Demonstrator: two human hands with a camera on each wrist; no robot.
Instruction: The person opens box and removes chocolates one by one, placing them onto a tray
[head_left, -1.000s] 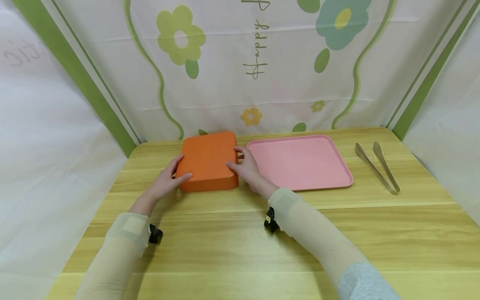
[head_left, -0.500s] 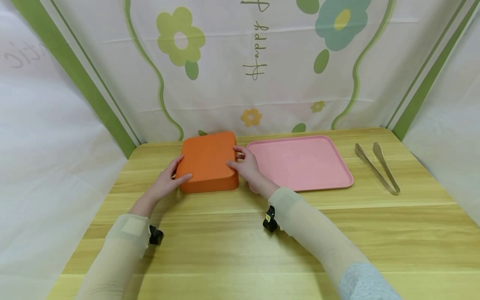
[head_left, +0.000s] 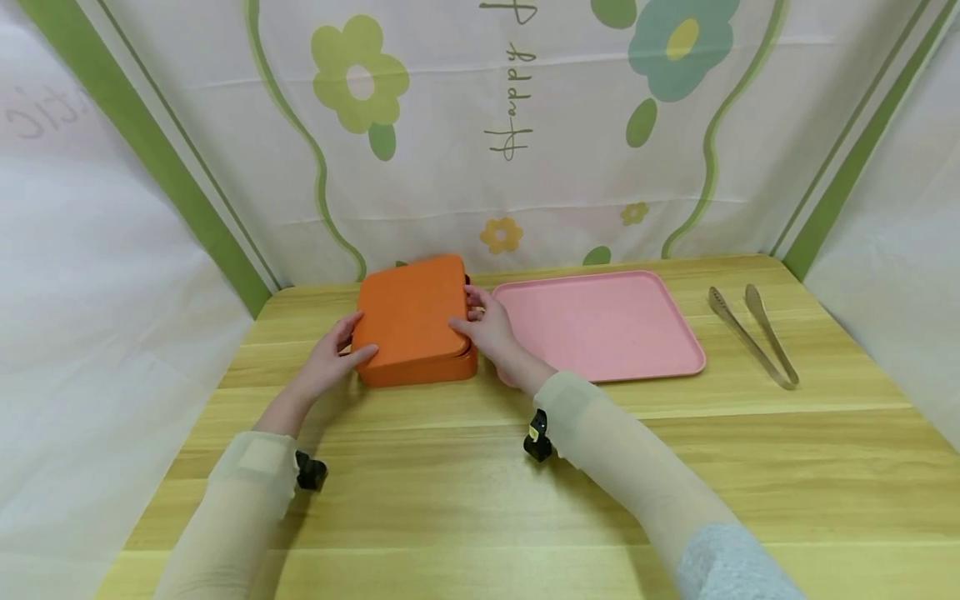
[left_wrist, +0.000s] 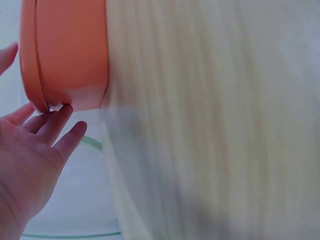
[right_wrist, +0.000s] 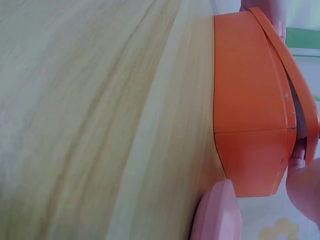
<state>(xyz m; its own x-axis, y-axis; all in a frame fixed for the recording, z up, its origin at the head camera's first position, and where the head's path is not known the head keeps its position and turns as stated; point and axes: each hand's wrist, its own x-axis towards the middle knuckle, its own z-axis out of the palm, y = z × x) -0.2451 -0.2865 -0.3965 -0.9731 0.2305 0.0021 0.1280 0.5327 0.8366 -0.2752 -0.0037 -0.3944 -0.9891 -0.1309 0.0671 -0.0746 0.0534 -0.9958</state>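
Observation:
An orange box (head_left: 420,372) with a matching orange lid (head_left: 411,308) stands at the back left of the wooden table. The lid is tilted, raised along its right side, and the right wrist view shows a dark gap between lid (right_wrist: 295,75) and box (right_wrist: 250,85). My right hand (head_left: 495,335) pinches the raised edge, thumb on top and fingertips under the rim. At the opposite side, my left hand (head_left: 327,360) holds the lid's edge, its thumb on the top face and its fingers along the side. The box's inside is hidden.
Just right of the box lies a pink tray (head_left: 600,327), partly behind my right wrist. Metal tongs (head_left: 753,337) lie spread at the table's right. A white floral cloth (head_left: 555,183) hangs behind the table, with more cloth on both sides.
The lid's right side has come up from the box and the lid has shifted slightly left. Both hands moved a little left with it; tray and tongs stay put.

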